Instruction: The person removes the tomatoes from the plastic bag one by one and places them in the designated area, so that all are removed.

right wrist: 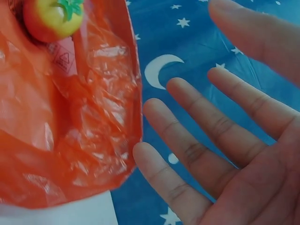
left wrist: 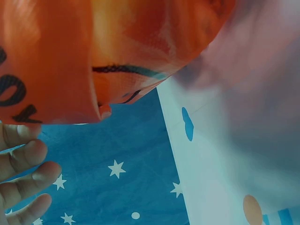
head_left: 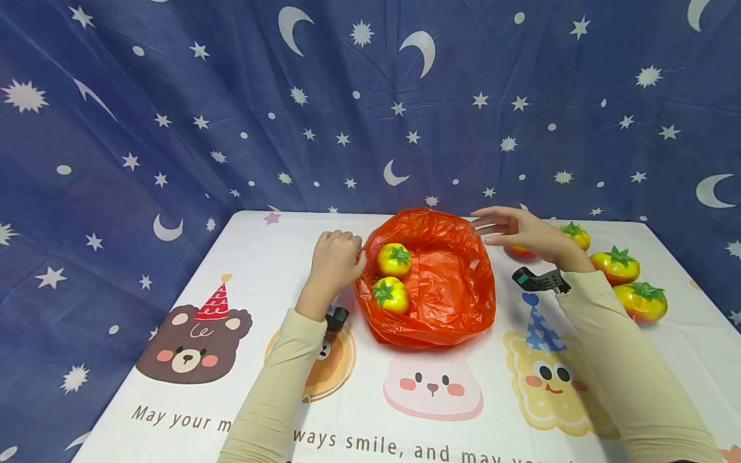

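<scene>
Red plastic bag (head_left: 428, 331) may tip, spilling its tomatoes (head_left: 389, 257), if the left hand (head_left: 337, 260), pinching the rim (head_left: 360, 288), pulls unopposed by the wide-spread right hand (head_left: 516, 229).

A round red plastic bag (head_left: 442, 286) is sitting open, leaving room beside two round yellow tomatoes (head_left: 391, 260); its sides (head_left: 428, 337) are blocking low paths.

The head view looks forward and down across the table (head_left: 266, 257); the left wrist's faces the outside of the red bag (left wrist: 47, 61) very close, the right's peers past fingers (right wrist: 192, 147) into it; all share bag and curtain (head_left: 370, 145)
</scene>
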`<move>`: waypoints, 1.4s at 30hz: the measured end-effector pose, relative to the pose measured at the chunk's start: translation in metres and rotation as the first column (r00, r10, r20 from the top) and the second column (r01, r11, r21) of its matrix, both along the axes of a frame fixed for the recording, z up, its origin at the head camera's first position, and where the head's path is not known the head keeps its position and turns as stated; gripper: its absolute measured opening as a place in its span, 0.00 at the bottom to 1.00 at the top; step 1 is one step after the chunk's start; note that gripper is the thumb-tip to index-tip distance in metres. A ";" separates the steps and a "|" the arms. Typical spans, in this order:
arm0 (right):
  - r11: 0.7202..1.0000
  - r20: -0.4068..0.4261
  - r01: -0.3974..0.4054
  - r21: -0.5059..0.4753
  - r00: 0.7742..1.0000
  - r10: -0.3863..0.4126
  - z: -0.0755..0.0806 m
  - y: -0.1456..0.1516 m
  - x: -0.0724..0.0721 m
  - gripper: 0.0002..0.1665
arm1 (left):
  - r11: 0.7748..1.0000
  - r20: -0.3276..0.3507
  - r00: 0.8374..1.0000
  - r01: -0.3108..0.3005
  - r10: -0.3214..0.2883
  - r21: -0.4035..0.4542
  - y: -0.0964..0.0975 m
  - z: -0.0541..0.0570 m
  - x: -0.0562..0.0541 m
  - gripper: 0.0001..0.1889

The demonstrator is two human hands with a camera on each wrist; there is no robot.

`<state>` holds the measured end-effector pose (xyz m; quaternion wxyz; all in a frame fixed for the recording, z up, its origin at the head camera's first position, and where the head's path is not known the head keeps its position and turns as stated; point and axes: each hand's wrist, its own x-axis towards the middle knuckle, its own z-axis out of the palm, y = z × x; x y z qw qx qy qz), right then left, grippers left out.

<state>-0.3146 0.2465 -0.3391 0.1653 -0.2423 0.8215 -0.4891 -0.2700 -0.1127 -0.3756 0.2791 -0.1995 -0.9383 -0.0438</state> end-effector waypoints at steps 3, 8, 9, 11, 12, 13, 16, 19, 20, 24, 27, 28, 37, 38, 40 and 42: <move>0.999 0.012 -0.034 -0.027 0.999 0.034 -0.003 -0.006 -0.001 0.34 | 1.000 -0.002 1.000 0.001 -0.001 -0.001 0.000 0.000 0.000 0.13; 0.996 0.024 -0.075 -0.056 0.997 0.077 -0.008 -0.016 -0.004 0.36 | 1.000 -0.009 1.000 0.004 -0.004 -0.001 0.000 0.000 0.000 0.13; 0.996 0.026 -0.077 -0.055 0.997 0.079 -0.008 -0.018 -0.004 0.36 | 1.000 -0.011 1.000 0.004 -0.004 -0.001 0.000 0.000 0.000 0.13; 0.995 0.037 -0.083 -0.054 0.996 0.085 -0.010 -0.022 -0.004 0.36 | 1.000 -0.014 1.000 0.005 -0.005 0.000 0.000 0.000 0.000 0.13; 0.995 0.041 -0.083 -0.046 0.996 0.085 -0.010 -0.024 -0.005 0.36 | 1.000 -0.015 1.000 0.005 -0.005 0.000 0.000 0.001 0.000 0.13; 0.996 0.044 -0.079 -0.034 0.996 0.080 -0.011 -0.027 -0.005 0.36 | 1.000 -0.016 1.000 0.006 -0.006 0.000 0.000 0.000 0.001 0.13; 0.996 0.038 -0.088 -0.011 0.995 0.088 -0.013 -0.033 -0.007 0.36 | 1.000 -0.018 1.000 0.006 -0.006 -0.001 0.000 0.000 0.001 0.13; 0.995 0.026 -0.097 -0.001 0.995 0.097 -0.016 -0.040 -0.009 0.36 | 1.000 -0.019 1.000 0.006 -0.006 -0.002 -0.001 -0.001 0.000 0.13; 0.995 0.022 -0.103 -0.003 0.994 0.103 -0.017 -0.042 -0.010 0.36 | 1.000 -0.019 1.000 0.005 -0.005 -0.002 -0.001 -0.001 0.000 0.12; 0.994 0.014 -0.106 -0.003 0.994 0.106 -0.021 -0.050 -0.012 0.37 | 1.000 -0.011 1.000 0.006 -0.006 -0.002 0.000 0.000 0.000 0.12; 0.995 0.020 -0.101 -0.010 0.995 0.101 -0.023 -0.056 -0.013 0.37 | 1.000 -0.007 1.000 0.006 -0.006 -0.002 0.000 0.000 0.000 0.12; 0.995 0.023 -0.101 -0.017 0.995 0.101 -0.024 -0.057 -0.013 0.37 | 1.000 -0.007 1.000 0.007 -0.007 -0.001 0.001 0.000 0.000 0.12; 0.983 0.061 -0.129 -0.132 0.989 0.138 -0.034 -0.073 -0.016 0.35 | 1.000 -0.003 1.000 0.008 -0.008 0.003 0.001 0.001 0.000 0.12; 0.981 0.053 -0.134 -0.138 0.988 0.143 -0.036 -0.075 -0.017 0.35 | 1.000 -0.002 1.000 0.008 -0.008 0.002 0.001 0.001 0.000 0.12; 0.979 0.039 -0.142 -0.148 0.988 0.149 -0.038 -0.079 -0.017 0.35 | 1.000 0.000 1.000 0.007 -0.007 -0.001 0.001 0.001 0.000 0.12; 0.976 0.028 -0.147 -0.160 0.988 0.153 -0.040 -0.081 -0.018 0.34 | 1.000 0.002 1.000 0.007 -0.007 -0.003 0.001 0.001 0.000 0.12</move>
